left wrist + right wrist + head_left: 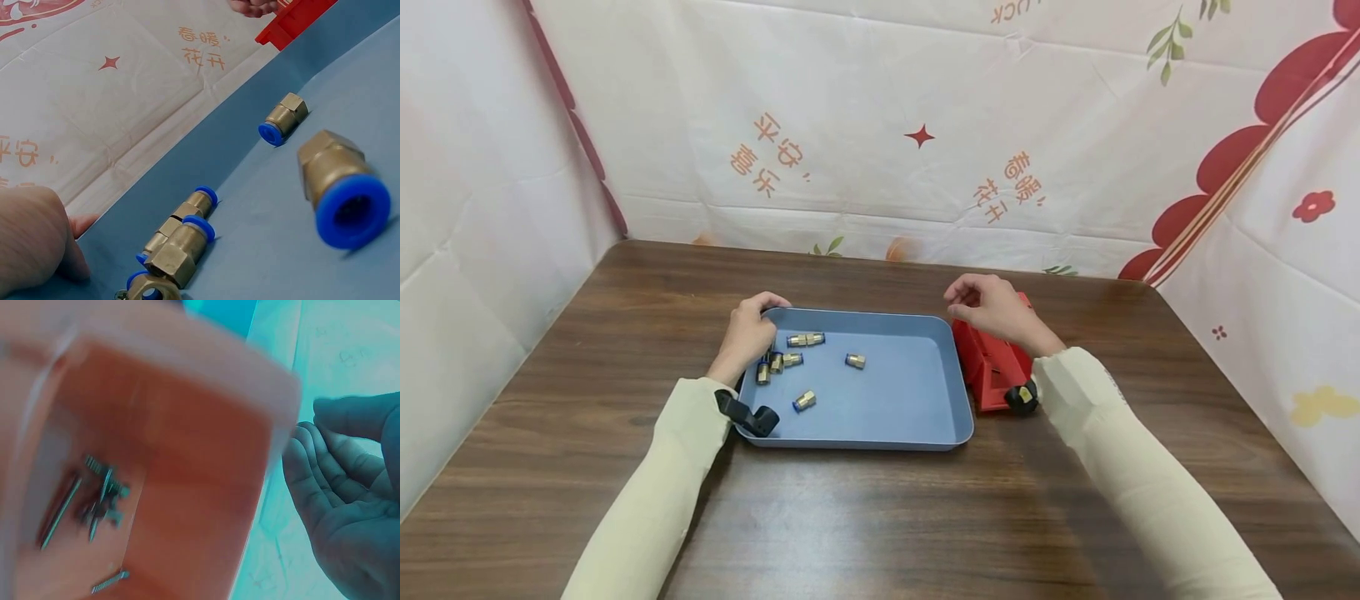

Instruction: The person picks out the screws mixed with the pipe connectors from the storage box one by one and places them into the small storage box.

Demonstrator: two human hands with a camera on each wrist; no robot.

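Observation:
A blue-grey tray (910, 400) lies on the table, and my left hand (751, 333) grips its rim at the back left corner. Several brass push-in fittings with blue collars are inside, most grouped near that hand; one fitting (855, 361) lies nearer the middle and another fitting (804, 401) nearer the front. Beside the tray's right wall stands a red bin (973, 358). Over the bin's far part hovers my right hand (992, 308), its fingers loosely bent, thumb close to the fingertips, nothing visible between them. Several small screws (106, 503) lie at the bin's bottom.
Dark wood table (880, 517) extends around the tray and bin. A patterned white cloth (865, 125) hangs behind the table and along both sides. Black wrist cameras hang near the tray's left front and the bin's front.

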